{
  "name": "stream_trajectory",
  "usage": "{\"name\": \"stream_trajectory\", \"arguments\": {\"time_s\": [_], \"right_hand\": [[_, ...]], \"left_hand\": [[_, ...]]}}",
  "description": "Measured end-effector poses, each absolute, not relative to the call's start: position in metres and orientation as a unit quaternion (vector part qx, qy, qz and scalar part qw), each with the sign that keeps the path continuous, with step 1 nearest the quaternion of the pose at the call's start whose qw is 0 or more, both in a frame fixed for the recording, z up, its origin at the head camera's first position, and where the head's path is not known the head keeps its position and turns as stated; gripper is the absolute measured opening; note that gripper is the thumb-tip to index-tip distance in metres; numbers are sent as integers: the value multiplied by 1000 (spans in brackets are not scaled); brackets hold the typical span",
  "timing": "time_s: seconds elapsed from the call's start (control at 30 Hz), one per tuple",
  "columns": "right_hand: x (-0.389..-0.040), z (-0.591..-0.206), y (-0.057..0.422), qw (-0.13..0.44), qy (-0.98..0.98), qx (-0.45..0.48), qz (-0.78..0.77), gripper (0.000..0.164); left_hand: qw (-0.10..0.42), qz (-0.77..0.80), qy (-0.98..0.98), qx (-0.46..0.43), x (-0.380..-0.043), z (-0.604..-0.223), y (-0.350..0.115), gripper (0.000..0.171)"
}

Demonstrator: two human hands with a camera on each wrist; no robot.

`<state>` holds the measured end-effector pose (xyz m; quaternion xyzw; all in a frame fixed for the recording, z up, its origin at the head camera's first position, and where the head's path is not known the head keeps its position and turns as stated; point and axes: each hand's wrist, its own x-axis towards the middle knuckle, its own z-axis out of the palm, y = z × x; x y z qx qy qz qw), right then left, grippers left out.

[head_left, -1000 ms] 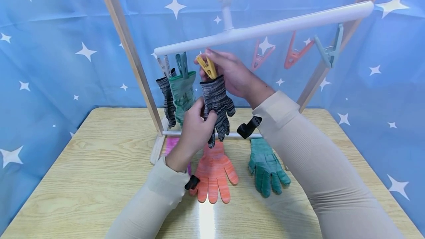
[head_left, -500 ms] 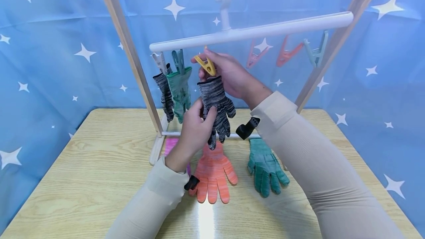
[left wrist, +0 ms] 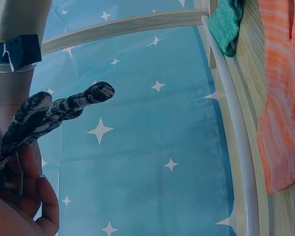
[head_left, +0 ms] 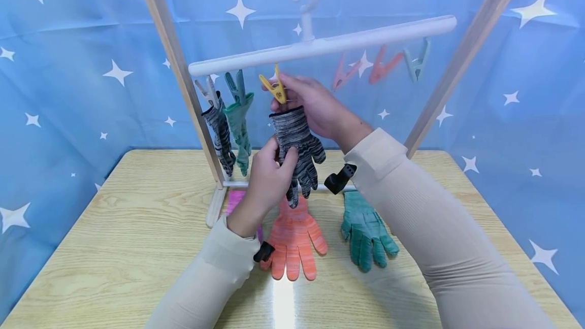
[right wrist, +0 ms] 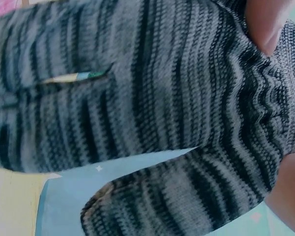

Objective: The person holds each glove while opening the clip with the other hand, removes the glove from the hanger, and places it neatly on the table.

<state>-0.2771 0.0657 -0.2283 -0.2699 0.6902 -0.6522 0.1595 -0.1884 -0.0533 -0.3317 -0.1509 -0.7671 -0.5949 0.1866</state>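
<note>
In the head view my left hand (head_left: 269, 174) pinches a grey-and-black striped knit glove (head_left: 294, 133), thumb on its front, the glove's fingers hanging down. My right hand (head_left: 315, 103) grips a yellow clothespin (head_left: 276, 88) just above the glove's dark cuff. This clothespin hangs under a tilted white hanger (head_left: 329, 44). The right wrist view shows the striped glove (right wrist: 152, 83) close up, with a thumb tip (right wrist: 267, 27) pressing it near the wrist. To the left, a grey clothespin (head_left: 209, 91) holds another striped glove (head_left: 220, 136), and a dark green clothespin (head_left: 236, 88) holds a green glove (head_left: 237, 118).
Pink (head_left: 345, 72), red (head_left: 385, 65) and light blue clothespins (head_left: 417, 61) hang bare on the hanger's right. A wooden-sided rack (head_left: 175, 65) carries the hanger. On the table (head_left: 151, 227) lie an orange glove (head_left: 296, 240), a green glove (head_left: 365, 232) and a partly hidden purple piece (head_left: 235, 199).
The hanger has swung, its right end moving left and its clothespins shifting left. The yellow clothespin has moved slightly left, while both hands and the striped glove stay nearly in place.
</note>
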Motion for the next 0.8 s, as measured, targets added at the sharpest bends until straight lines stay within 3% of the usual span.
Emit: {"name": "stream_trajectory", "arguments": {"time_s": [0.4, 0.8], "right_hand": [[-278, -239, 75, 170, 684, -227, -672, 51], [-264, -267, 104, 92, 722, -193, -658, 47]], "left_hand": [[199, -588, -769, -152, -187, -332, -55, 24], [192, -595, -765, -154, -186, -331, -56, 25]]}}
